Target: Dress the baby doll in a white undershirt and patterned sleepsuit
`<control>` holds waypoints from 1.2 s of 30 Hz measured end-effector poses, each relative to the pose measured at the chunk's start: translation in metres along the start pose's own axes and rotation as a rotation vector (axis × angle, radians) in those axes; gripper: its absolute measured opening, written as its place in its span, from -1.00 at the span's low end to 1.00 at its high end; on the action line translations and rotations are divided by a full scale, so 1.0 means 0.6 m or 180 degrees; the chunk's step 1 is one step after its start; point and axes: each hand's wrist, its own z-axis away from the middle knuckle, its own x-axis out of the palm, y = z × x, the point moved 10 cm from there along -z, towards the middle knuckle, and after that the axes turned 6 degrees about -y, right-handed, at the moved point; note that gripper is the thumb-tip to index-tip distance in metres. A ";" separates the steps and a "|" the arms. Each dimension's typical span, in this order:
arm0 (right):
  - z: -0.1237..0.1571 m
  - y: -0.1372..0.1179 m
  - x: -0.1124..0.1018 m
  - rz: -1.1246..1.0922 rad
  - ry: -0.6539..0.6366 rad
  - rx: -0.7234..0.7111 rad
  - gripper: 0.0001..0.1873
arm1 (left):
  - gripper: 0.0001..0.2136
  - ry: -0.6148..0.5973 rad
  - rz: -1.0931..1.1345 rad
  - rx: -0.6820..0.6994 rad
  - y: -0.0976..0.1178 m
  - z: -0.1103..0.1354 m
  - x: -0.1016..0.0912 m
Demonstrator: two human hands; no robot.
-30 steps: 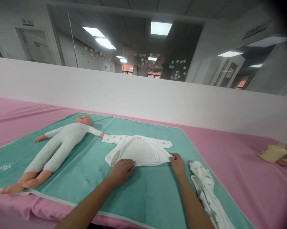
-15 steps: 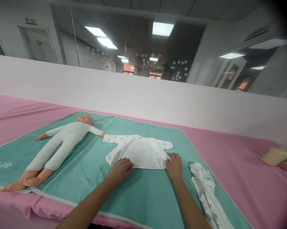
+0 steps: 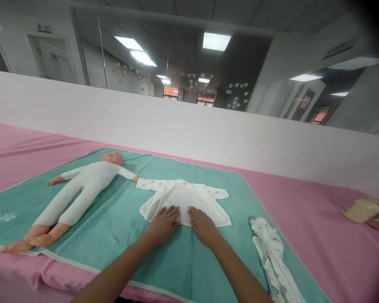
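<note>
A white baby shirt (image 3: 184, 195) with small printed figures on its sleeves lies spread on the green mat (image 3: 113, 240). My left hand (image 3: 164, 221) rests flat on the shirt's lower part, fingers stretched out. Close beside it, my right hand (image 3: 202, 224) lies flat on the lower edge too, fingers extended toward the shirt's middle. Neither hand grips the cloth. Left of the shirt, a baby doll (image 3: 88, 181) in a white bodysuit lies on its back, one hand touching or nearly touching the shirt's left sleeve.
Folded printed baby clothing (image 3: 274, 256) lies at the mat's right side. A pink cloth (image 3: 306, 210) covers the surface beneath the mat. Part of another doll (image 3: 362, 210) shows at the far right. Behind runs a white wall (image 3: 176, 130) with a glass or mirrored panel above.
My right hand has moved left from the shirt's lower right corner onto its lower middle. That corner now lies spread outward. My left hand has stayed nearly in place.
</note>
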 end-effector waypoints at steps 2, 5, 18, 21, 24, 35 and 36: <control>0.001 -0.006 0.004 -0.0014 -0.0152 -0.0048 -0.49 | -0.59 0.0059 -0.0018 -0.0138 -0.007 0.001 -0.004; 0.004 -0.021 0.015 -0.0036 -0.0384 -0.0185 -0.41 | -0.62 0.0277 -0.0134 -0.0416 -0.022 0.005 -0.012; -0.066 -0.002 0.054 -0.0342 -0.0459 0.0404 -0.36 | -0.62 0.0492 -0.0463 -0.0989 -0.059 0.011 -0.013; -0.112 0.003 0.063 -0.0114 -0.0316 0.0473 -0.36 | -0.61 0.0492 -0.0441 -0.0981 -0.060 0.011 -0.012; -0.153 0.013 0.069 0.0067 -0.0212 0.0557 -0.35 | -0.61 0.0483 -0.0404 -0.0975 -0.062 0.010 -0.010; -0.237 0.096 0.074 0.0162 -0.0153 0.1096 -0.26 | -0.62 0.0392 -0.0215 -0.1079 -0.066 0.010 -0.014; -0.239 0.101 0.072 0.0179 -0.0134 0.1135 -0.27 | -0.63 0.0385 -0.0190 -0.1079 -0.066 0.010 -0.015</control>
